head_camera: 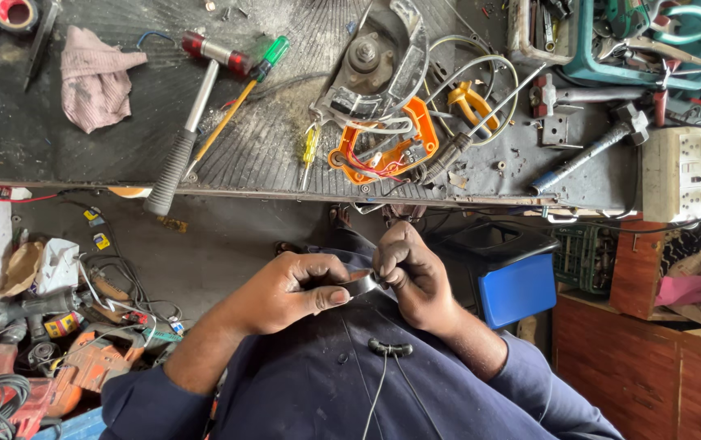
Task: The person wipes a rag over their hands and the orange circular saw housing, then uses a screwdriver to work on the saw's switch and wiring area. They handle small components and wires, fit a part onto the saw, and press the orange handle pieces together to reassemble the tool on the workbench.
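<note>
Both hands meet over the lap, below the bench edge. The left hand point(289, 293) curls round a small shiny metal band point(361, 284), thumb pressed along it; the right hand point(411, 273) pinches its other end with bent fingers. The band is thin, curved and grey.

The bench point(32, 138) is dark, scratched and dusty. On it, left to right: one pink rag point(94, 85), one hammer point(191, 122), two screwdrivers point(244, 90), one orange tool shell point(383, 151), one white socket box point(684, 175). Power tools and cables litter the floor point(204, 261) at left; one blue stool point(517, 289) stands right.
</note>
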The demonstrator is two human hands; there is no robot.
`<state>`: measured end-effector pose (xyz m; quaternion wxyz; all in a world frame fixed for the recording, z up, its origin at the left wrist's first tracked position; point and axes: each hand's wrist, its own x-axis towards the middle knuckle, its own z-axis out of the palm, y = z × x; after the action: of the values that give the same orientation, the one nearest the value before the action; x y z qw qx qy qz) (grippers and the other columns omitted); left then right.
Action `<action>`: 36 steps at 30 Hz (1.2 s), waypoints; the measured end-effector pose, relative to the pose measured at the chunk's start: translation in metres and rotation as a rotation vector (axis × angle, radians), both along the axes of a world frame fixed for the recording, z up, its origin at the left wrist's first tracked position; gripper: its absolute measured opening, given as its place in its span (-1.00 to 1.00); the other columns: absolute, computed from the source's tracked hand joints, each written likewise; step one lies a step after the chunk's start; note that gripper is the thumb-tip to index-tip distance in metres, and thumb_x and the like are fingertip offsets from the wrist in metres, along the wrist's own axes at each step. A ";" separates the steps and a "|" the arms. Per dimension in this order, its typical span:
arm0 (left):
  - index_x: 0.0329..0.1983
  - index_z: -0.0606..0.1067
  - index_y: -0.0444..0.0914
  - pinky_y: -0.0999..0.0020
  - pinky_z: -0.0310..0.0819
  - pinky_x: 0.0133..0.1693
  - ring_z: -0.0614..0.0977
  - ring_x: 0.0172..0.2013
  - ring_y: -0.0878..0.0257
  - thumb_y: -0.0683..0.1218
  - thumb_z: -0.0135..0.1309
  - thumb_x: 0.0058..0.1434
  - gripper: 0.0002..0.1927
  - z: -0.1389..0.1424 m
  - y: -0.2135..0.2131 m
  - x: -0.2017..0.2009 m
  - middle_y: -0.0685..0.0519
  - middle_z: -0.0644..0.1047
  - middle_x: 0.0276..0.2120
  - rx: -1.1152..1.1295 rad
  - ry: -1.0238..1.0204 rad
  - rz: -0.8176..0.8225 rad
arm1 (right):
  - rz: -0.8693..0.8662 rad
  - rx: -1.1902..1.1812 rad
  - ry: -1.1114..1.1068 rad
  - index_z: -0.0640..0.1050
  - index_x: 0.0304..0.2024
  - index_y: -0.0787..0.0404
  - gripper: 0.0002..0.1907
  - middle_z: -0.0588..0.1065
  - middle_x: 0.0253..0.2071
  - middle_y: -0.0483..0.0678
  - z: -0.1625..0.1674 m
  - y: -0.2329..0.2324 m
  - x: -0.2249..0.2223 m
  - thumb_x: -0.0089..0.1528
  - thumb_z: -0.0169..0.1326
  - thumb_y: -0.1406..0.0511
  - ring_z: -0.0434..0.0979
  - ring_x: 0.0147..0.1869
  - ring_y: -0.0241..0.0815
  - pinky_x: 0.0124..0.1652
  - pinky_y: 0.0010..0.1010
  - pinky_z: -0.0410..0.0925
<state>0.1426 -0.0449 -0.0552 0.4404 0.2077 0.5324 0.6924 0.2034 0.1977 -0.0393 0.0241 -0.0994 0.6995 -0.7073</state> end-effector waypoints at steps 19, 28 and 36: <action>-0.01 0.35 -0.27 0.27 0.60 -0.20 0.69 -0.27 0.07 -0.30 0.27 0.18 -0.60 0.033 0.091 -0.061 -0.06 0.58 -0.26 -0.268 0.868 0.619 | -0.537 -0.026 -0.218 0.60 0.05 0.35 -0.70 0.60 -0.17 -0.06 -0.035 0.037 -0.070 0.25 0.21 0.51 0.60 -0.20 -0.37 -0.21 -0.54 0.52; 0.00 0.33 -0.30 0.29 0.62 -0.17 0.75 -0.19 0.09 -0.29 0.18 0.31 -0.70 0.026 0.113 -0.091 -0.09 0.63 -0.18 -0.296 0.692 0.645 | -0.247 0.590 0.509 0.62 -0.08 0.23 -0.72 0.56 -0.11 0.03 0.009 0.070 -0.128 0.17 0.32 0.51 0.61 -0.26 -0.26 -0.32 -0.48 0.44; 0.13 0.27 -0.37 0.28 0.67 0.03 0.71 -0.02 0.18 -0.30 0.22 0.30 -0.56 0.026 0.144 -0.085 -0.16 0.61 0.01 -0.098 0.633 0.971 | 0.101 0.632 0.785 0.58 0.01 0.24 -0.65 0.58 -0.01 -0.03 0.031 0.102 -0.179 0.17 0.29 0.43 0.65 -0.18 -0.11 -0.25 -0.32 0.48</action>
<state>0.0576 0.0994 -0.0290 -0.0991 0.1163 0.7039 0.6936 0.0241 0.2993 -0.0083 -0.1774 -0.3794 0.8301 -0.3681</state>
